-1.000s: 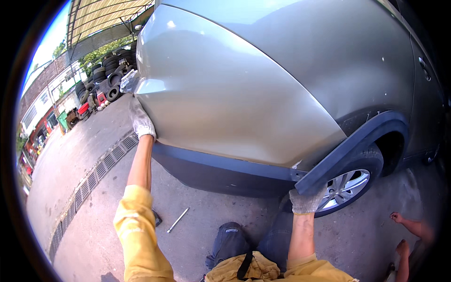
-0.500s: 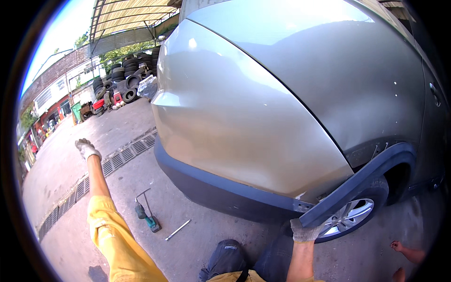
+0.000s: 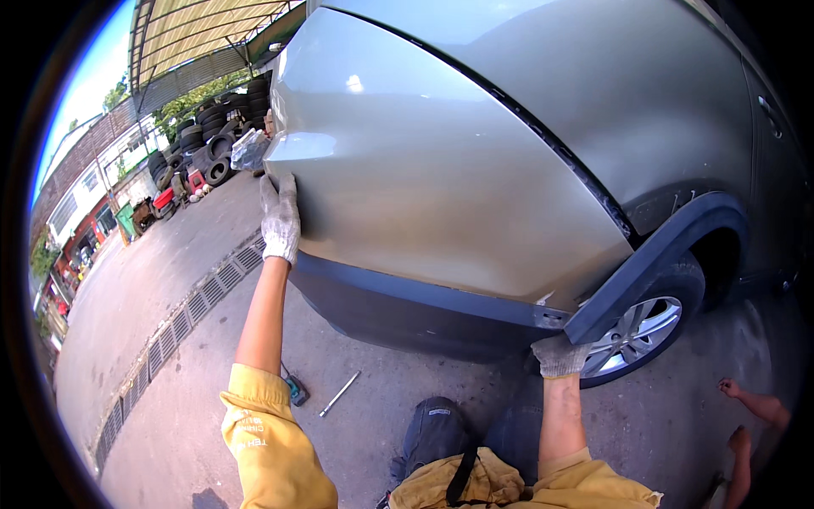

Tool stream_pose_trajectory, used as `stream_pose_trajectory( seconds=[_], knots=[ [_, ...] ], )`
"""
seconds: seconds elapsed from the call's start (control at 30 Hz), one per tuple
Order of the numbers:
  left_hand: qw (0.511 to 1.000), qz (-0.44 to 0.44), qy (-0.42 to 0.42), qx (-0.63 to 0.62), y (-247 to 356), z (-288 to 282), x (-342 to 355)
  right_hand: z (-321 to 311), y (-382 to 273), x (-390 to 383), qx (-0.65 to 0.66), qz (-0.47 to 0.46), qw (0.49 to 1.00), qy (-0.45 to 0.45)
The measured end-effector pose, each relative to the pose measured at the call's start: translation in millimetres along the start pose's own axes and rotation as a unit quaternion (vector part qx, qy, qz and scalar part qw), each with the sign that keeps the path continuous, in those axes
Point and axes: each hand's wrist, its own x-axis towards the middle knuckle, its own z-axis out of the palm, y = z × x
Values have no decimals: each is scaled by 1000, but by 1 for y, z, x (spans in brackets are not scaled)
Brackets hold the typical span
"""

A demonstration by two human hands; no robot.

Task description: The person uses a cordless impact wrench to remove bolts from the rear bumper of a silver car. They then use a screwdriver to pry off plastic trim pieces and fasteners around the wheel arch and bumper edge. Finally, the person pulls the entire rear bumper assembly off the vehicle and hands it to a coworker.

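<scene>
My left hand (image 3: 281, 224), in a pale work glove, lies on the outer left side of the silver car bumper (image 3: 407, 187), its fingers straight and apart. My gloved right hand (image 3: 560, 357) is at the bumper's lower right corner, closed at the bottom end of the black wheel arch trim (image 3: 636, 270); its fingertips are hidden behind the edge. This trim stands partly away from the body, above the wheel (image 3: 636, 339). A dark gap runs along the seam between bumper and body panel (image 3: 627, 110). Dark plastic (image 3: 407, 310) forms the bumper's lower part.
A teal power tool (image 3: 297, 390) lies on the ground, partly hidden by my left arm. Beside it is a slim metal rod (image 3: 340, 394). Another person's arms (image 3: 759, 405) show at the lower right. A drain grate (image 3: 182, 327) crosses the ground; stacked tyres (image 3: 212, 140) stand behind.
My left hand has come in from the open air at left onto the bumper's side. The seam gap looks wider. My right hand stays at the trim's lower end.
</scene>
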Motion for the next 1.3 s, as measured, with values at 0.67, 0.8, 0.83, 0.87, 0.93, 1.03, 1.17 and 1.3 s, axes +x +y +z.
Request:
stream_pose_trajectory(
  seconds=[0.67, 0.8, 0.83, 0.87, 0.93, 1.03, 1.17, 1.3],
  knots=[
    [768, 512, -266, 279, 283, 91, -53, -6, -25, 1, 385, 140, 912, -12],
    [773, 497, -284, 274, 291, 85, -54, -35, -42, 0, -86, -94, 990, 64],
    [770, 502, -287, 270, 297, 85, -56, -38, -42, -1, 58, -62, 992, 91],
    [768, 503, -268, 291, 302, 83, -54, -40, -42, 2, 206, -44, 969, 128],
    [757, 513, -268, 303, 300, 98, -56, -46, -62, 3, 727, 186, 645, 147],
    [779, 505, -218, 301, 285, 111, -54, -48, -58, 3, 683, 190, 694, 130],
    [800, 488, -175, 302, 278, 115, -52, -60, -73, 2, 643, 239, 715, 136],
    [786, 501, -186, 311, 288, 105, -57, -71, -76, -5, 633, 228, 733, 102]
  ],
)
